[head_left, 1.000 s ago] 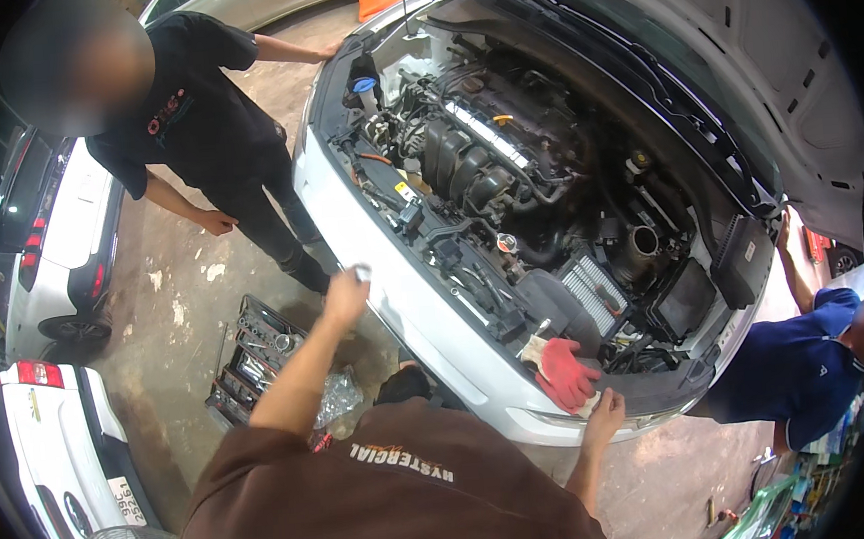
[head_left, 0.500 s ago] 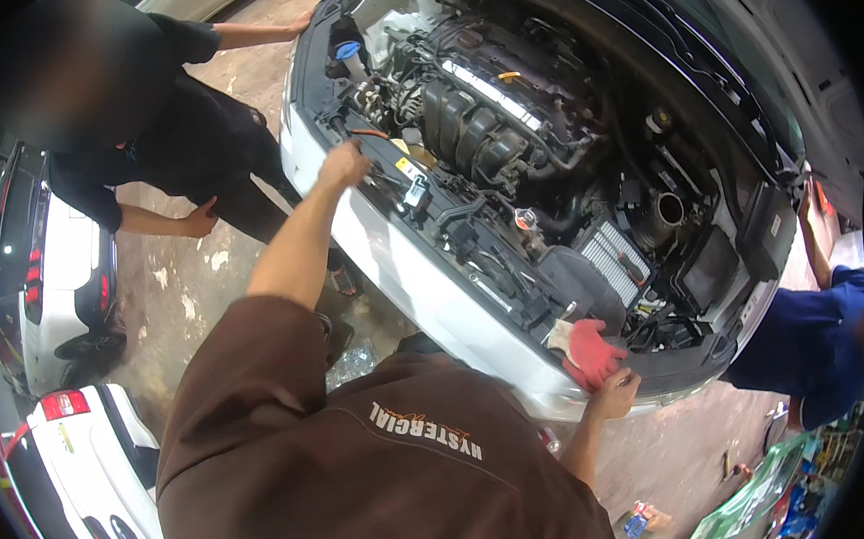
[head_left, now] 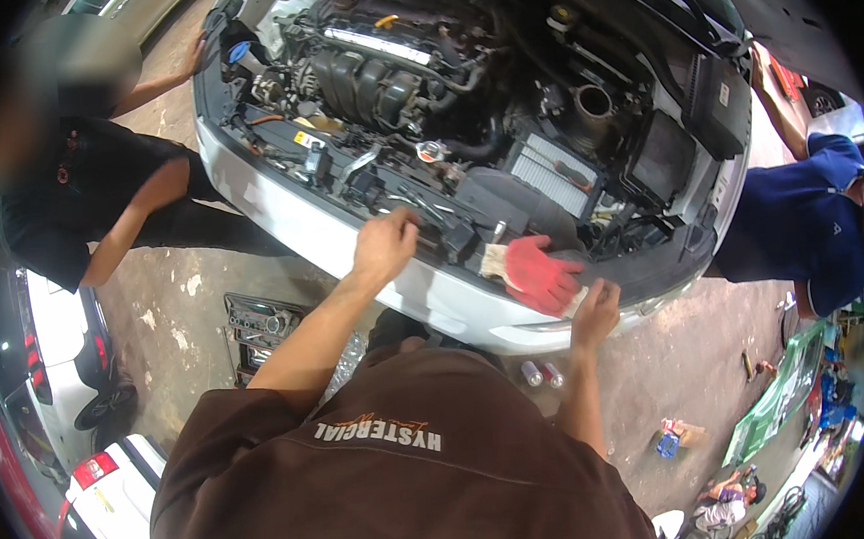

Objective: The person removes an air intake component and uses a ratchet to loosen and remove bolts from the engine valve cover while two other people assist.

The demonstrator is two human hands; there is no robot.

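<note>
My left hand, its fingers curled, is over the front edge of the white car's open engine bay. Whatever those fingers hold, if anything, is hidden. Metal tools lie on the black front panel just beyond it. My right hand is closed at the front edge farther right, beside a red-palmed work glove with a pale cuff. A pale bit of cloth shows between glove and fingers; I cannot make out what they grip. The engine and a pleated air filter lie exposed behind.
A person in black stands at the left, one hand on the car. Another in dark blue is at the right side. An open tool case and two small cans rest on the floor. Other cars stand at left.
My left hand has come rightward along the front panel, away from the left end. My right hand stays by the glove. The view has shifted, uncovering the tool case on the floor.
</note>
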